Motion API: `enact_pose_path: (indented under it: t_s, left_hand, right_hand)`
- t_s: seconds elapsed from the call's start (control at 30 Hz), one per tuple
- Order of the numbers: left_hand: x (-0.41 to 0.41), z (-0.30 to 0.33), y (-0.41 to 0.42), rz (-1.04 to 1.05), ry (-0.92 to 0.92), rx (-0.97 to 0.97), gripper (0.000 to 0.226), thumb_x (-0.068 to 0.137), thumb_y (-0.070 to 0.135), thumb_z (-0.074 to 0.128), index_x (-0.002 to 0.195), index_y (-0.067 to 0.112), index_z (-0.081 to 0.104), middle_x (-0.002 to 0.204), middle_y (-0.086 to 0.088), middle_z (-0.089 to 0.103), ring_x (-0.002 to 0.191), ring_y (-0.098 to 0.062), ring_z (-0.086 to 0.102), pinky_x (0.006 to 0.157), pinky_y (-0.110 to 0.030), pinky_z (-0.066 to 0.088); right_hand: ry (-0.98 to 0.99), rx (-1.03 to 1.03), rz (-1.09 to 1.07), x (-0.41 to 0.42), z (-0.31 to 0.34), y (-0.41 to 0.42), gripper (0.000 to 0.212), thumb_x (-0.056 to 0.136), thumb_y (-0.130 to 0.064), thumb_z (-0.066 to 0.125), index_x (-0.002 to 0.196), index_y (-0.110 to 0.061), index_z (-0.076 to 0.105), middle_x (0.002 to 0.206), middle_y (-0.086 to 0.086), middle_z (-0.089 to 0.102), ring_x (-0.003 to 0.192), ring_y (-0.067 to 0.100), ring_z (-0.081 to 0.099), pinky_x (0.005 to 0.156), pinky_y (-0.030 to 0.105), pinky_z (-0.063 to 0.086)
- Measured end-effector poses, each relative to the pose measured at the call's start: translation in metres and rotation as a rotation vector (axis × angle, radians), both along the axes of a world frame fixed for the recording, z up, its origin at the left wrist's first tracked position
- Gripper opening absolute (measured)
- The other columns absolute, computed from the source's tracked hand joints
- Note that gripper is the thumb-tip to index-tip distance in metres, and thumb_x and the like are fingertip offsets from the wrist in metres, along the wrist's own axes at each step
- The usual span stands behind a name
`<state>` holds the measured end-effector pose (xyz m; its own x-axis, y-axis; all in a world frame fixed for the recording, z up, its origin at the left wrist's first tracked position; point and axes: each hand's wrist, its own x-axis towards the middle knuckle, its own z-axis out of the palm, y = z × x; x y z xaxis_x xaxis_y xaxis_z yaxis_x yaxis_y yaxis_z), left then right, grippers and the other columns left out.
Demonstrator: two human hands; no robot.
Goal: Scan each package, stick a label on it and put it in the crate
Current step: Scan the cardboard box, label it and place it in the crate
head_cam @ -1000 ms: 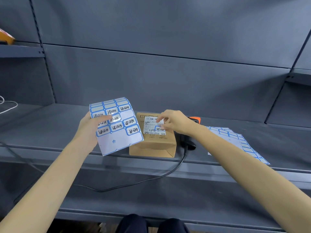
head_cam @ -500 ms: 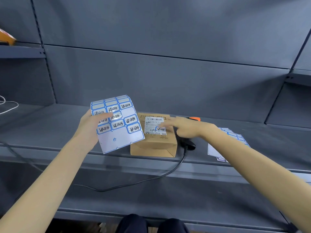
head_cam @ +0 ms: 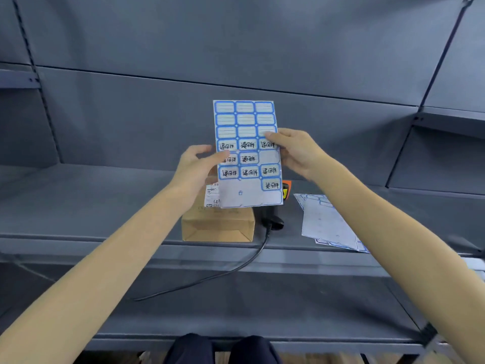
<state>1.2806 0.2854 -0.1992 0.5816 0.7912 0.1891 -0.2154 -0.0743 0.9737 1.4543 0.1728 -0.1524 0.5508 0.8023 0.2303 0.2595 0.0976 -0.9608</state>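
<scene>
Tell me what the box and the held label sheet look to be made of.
Box: brown corrugated cardboard by its look, matte, with folded flap seams. Label sheet: thin paper stickers on a slightly glossy backing, faint sheen where labels are gone.

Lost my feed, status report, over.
Both hands, left hand and right hand, pinch label sheet. Package on shelf, partly hidden behind sheet. No crate in view.

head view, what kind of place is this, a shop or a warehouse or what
Probably a warehouse or parcel-returns packing station. Grey metal shelving serves as the bench, a cardboard package with a shipping label sits on it beside a corded barcode scanner, and both hands hold a sheet of handwritten stickers.
</scene>
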Motion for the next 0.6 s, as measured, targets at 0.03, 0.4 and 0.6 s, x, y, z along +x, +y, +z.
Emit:
enact_pose_path:
  t_s: [0.03,0.4,0.6]
  left_hand:
    - [0.001,-0.003,0.003,0.044,0.092,0.039,0.062,0.080,0.035,0.075,0.131,0.014,0.048,0.130,-0.005,0.058,0.112,-0.023,0.061,0.100,-0.045,0.047]
    - [-0.007,-0.063,0.019,0.255,0.530,-0.019,0.077,0.087,0.042,0.066,0.143,0.000,0.033,0.146,-0.013,0.040,0.131,-0.030,0.041,0.097,-0.038,0.036]
    - [-0.004,-0.072,0.017,0.263,0.562,-0.047,0.047,0.086,0.040,0.066,0.113,0.001,0.058,0.109,-0.009,0.059,0.091,-0.025,0.052,0.062,-0.029,0.035]
  right_hand:
    - [0.015,0.001,-0.054,0.014,-0.001,-0.011,0.026,0.094,-0.016,0.059,0.114,0.000,0.063,0.107,0.014,0.072,0.095,0.027,0.070,0.088,0.043,0.056]
    - [0.112,-0.405,-0.728,0.171,-0.116,-0.083,0.040,0.071,-0.027,0.080,0.097,-0.001,0.066,0.077,0.008,0.059,0.071,0.019,0.056,0.080,0.037,0.054]
    - [-0.124,-0.563,-0.876,0.138,-0.131,-0.084,0.024,0.092,-0.027,0.060,0.090,-0.006,0.048,0.088,0.014,0.055,0.091,0.032,0.056,0.073,0.034,0.045]
